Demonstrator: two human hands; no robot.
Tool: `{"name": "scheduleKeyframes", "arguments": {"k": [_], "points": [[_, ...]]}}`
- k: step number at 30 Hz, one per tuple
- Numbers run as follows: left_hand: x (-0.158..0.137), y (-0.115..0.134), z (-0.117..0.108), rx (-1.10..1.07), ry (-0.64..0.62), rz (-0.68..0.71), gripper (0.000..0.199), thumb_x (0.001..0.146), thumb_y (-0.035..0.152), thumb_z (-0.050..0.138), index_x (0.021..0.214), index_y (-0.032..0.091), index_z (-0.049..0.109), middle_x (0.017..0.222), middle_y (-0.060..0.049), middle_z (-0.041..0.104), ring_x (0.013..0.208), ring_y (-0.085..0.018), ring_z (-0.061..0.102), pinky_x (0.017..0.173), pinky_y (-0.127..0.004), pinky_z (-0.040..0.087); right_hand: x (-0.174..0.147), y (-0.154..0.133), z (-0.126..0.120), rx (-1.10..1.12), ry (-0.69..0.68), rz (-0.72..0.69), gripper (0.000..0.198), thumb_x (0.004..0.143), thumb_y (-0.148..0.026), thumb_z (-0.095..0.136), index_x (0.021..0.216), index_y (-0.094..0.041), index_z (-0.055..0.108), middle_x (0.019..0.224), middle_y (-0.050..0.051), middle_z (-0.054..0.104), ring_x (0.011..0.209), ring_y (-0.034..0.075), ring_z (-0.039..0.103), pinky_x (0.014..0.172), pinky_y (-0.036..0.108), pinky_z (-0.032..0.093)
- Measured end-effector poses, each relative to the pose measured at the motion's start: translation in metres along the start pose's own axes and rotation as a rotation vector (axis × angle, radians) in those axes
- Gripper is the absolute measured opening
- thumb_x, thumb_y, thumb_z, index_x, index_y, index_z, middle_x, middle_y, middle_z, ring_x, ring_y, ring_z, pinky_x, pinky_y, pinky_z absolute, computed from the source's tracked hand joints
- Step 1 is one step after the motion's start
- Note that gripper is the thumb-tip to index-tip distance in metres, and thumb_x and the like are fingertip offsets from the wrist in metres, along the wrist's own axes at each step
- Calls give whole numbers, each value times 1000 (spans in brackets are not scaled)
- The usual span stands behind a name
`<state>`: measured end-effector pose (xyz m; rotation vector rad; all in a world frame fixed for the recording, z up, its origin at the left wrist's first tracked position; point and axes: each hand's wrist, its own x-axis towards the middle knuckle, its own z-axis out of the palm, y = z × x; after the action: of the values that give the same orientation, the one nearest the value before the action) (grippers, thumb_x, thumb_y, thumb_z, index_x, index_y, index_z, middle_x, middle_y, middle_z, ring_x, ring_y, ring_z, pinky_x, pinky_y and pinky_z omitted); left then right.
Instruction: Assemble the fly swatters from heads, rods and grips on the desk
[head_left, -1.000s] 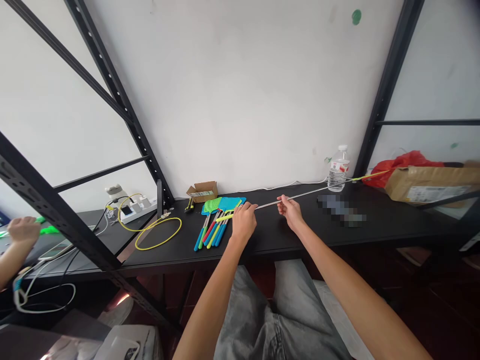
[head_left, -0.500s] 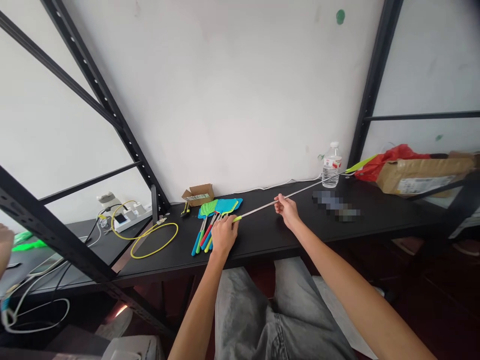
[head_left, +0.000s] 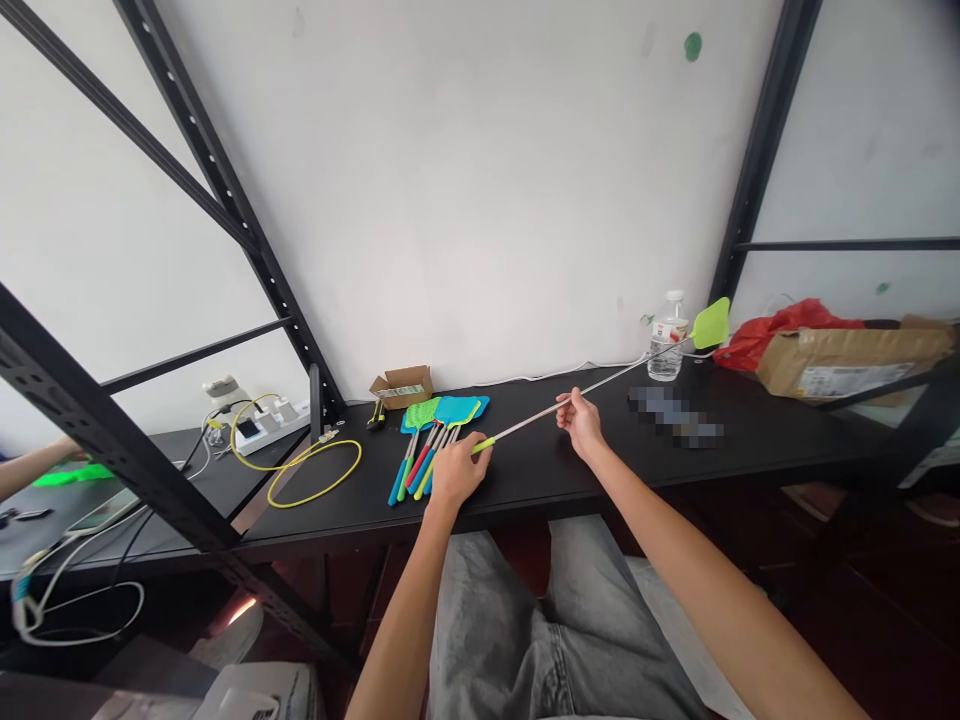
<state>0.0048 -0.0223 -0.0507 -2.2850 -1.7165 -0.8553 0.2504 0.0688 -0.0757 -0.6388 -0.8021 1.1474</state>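
Note:
A fly swatter (head_left: 712, 323) with a yellow-green head and a long extended metal rod slants up to the right across my front. My left hand (head_left: 459, 470) is closed around its yellow-green handle. Further along the rod, my right hand (head_left: 580, 424) pinches the metal between thumb and fingers. The swatter's head hangs beside a water bottle (head_left: 667, 340), its face turned partly toward me. Left of my left hand lies a pile of fly swatters (head_left: 435, 412) with blue and green heads, their blue, green, red and yellow handles pointing toward me.
A small open cardboard box (head_left: 402, 388) stands behind the pile. Yellow cable (head_left: 358, 462) loops near the black shelf post. At right are a large carton (head_left: 844, 362) and red plastic bag (head_left: 780, 325). Another person's arm (head_left: 37, 468) reaches in at far left, near a power strip (head_left: 274, 432).
The held fly swatter has rolled, so its head, edge-on before, now shows its flat face. Both hands keep their hold. At far left, the other person's arm has come further into view.

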Motion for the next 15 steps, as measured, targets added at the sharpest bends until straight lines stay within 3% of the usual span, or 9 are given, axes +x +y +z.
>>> {"name": "scheduleKeyframes", "arguments": {"k": [6, 12, 15], "points": [[-1, -1, 0, -4, 8, 26, 25, 95, 39, 45, 105, 27, 64, 79, -1, 71, 75, -18, 65, 59, -25, 32, -1, 0, 2, -49, -41, -12, 48, 75, -66, 64, 79, -18, 68, 58, 1, 57, 47, 10, 49, 43, 24, 36], [-1, -3, 3, 13, 61, -31, 25, 94, 40, 47, 105, 27, 66, 87, -2, 73, 81, -19, 66, 63, -25, 35, 4, 2, -3, 25, 75, -39, 44, 75, -64, 64, 79, -20, 66, 56, -1, 55, 46, 11, 47, 42, 26, 37], [0, -4, 5, 8, 80, -31, 26, 94, 39, 48, 108, 28, 66, 95, -2, 73, 86, -19, 67, 67, -25, 38, 2, 2, -1, -30, 49, -64, 42, 76, -63, 64, 80, -20, 64, 56, -1, 55, 45, 11, 46, 42, 25, 36]]}}
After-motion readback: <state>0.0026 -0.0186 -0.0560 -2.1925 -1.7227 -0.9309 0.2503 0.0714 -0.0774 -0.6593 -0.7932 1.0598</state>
